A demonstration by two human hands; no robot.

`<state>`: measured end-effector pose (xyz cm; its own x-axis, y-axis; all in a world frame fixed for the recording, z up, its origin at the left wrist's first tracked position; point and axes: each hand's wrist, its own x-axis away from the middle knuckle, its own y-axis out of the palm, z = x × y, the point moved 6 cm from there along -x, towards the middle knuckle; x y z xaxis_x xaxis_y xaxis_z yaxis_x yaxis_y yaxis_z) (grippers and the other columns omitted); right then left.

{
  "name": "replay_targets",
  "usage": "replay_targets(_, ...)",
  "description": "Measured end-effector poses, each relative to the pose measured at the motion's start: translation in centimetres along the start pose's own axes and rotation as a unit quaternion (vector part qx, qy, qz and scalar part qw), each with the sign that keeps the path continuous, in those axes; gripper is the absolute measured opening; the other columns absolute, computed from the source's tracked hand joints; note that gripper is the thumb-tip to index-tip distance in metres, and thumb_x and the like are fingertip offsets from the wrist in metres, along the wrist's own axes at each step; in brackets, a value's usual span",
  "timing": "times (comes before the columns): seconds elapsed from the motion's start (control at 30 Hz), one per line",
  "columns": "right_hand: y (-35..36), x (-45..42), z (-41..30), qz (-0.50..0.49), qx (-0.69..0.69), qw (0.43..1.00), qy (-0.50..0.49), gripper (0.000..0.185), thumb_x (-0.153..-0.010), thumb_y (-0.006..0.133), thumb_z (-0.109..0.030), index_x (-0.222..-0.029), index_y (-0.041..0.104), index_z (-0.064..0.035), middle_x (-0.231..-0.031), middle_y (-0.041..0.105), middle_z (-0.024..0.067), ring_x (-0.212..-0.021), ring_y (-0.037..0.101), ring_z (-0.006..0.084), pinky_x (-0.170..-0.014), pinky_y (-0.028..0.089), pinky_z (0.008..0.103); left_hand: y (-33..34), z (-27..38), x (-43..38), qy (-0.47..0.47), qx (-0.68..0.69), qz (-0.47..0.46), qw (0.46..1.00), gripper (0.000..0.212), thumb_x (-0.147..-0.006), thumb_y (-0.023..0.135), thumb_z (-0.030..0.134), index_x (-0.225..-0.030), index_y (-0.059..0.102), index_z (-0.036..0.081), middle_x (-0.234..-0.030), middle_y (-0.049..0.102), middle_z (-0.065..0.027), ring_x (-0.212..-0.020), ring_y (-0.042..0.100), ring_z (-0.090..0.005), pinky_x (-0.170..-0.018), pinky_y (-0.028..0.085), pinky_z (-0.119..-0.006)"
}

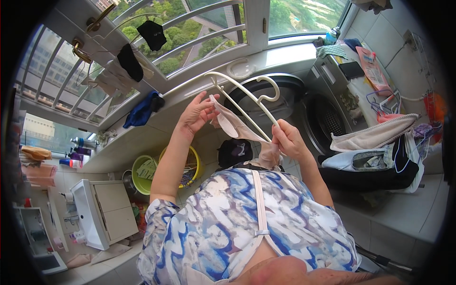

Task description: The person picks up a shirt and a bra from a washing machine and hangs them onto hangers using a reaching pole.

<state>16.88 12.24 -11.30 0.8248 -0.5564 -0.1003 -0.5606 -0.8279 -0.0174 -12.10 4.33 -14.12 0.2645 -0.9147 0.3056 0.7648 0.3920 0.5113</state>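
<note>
In front of my chest I hold a white plastic clothes hanger [249, 92] in my right hand [288, 139]. The fist closes around one end of it, and its hook points away to the upper right. A pale pink garment [231, 123], apparently a bra with thin edges, stretches between my two hands below the hanger. My left hand [197, 113] pinches its upper left end near the fingertips, other fingers spread. The garment's other end hangs down beside my right hand, partly hidden by it.
Beyond the hanger is a washing machine [326, 121] with its round door [267, 96] swung open. Draped clothes [370, 160] are on the right. Green [144, 174] and yellow [195, 167] basins stand on the floor, left. Windows [188, 39] line the far side; a sink [83, 213] is at left.
</note>
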Motion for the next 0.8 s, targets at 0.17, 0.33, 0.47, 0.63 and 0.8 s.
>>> replay_targets(0.17, 0.0, -0.5, -0.5, 0.044, 0.029, 0.999, 0.001, 0.022, -0.099, 0.048, -0.019, -0.083, 0.053, -0.0051, -0.06, 0.054, -0.0021, -0.052, 0.047, 0.0038, -0.048, 0.037, 0.0208, -1.0, -9.7, -0.4, -0.108, 0.14, 0.08, 0.981, 0.04, -0.084, 0.065, 0.001, -0.121, 0.052, -0.003, -0.105, 0.067, -0.0162, -0.088, 0.066, -0.0205, -0.084, 0.055, -0.033)
replay_targets(0.33, -0.2, -0.7, -0.6, 0.048, 0.041, 0.998, -0.003, 0.021, -0.099, 0.049, -0.019, -0.083, 0.052, -0.0045, -0.06, 0.053, -0.0014, -0.052, 0.048, 0.0044, -0.048, 0.038, 0.0216, -2.6, -15.2, 0.5, -0.186, 0.021, 0.103, 0.977, 0.02, -0.087, 0.062, 0.005, -0.105, 0.061, -0.002, -0.104, 0.067, -0.0144, -0.095, 0.066, -0.0237, -0.09, 0.053, -0.039)
replay_targets(0.47, 0.3, -0.9, -1.0, 0.046, 0.082, 0.996, -0.006, 0.021, -0.099, 0.05, -0.018, -0.084, 0.052, -0.0037, -0.059, 0.052, 0.0001, -0.052, 0.048, 0.0058, -0.048, 0.038, 0.0232, -5.2, -16.0, 1.0, -0.208, -0.01, 0.146, 0.967, 0.018, -0.089, 0.059, 0.007, -0.104, 0.061, -0.003, -0.103, 0.067, -0.0164, -0.093, 0.067, -0.0253, -0.086, 0.055, -0.041)
replay_targets(0.63, 1.3, -0.9, -0.6, 0.022, 0.082, 0.996, 0.004, 0.02, -0.098, 0.05, -0.018, -0.085, 0.052, -0.0032, -0.058, 0.051, 0.002, -0.05, 0.048, 0.0086, -0.047, 0.038, 0.0255, -6.8, -17.1, 2.2, -0.258, -0.123, 0.187, 0.94, 0.019, -0.089, 0.061, 0.009, -0.1, 0.062, -0.006, -0.098, 0.068, -0.0181, -0.083, 0.069, -0.0259, -0.078, 0.058, -0.039)
replay_targets(0.8, 1.5, -1.0, -0.6, 0.027, 0.142, 0.989, -0.032, 0.02, -0.097, 0.051, -0.017, -0.085, 0.052, -0.0023, -0.056, 0.051, 0.0076, -0.047, 0.049, 0.0155, -0.046, 0.038, 0.0295, -8.5, -17.0, 2.6, -0.28, -0.165, 0.155, 0.933, 0.019, -0.086, 0.068, 0.012, -0.096, 0.067, -0.003, -0.095, 0.069, -0.0142, -0.084, 0.069, -0.0219, -0.077, 0.058, -0.035)
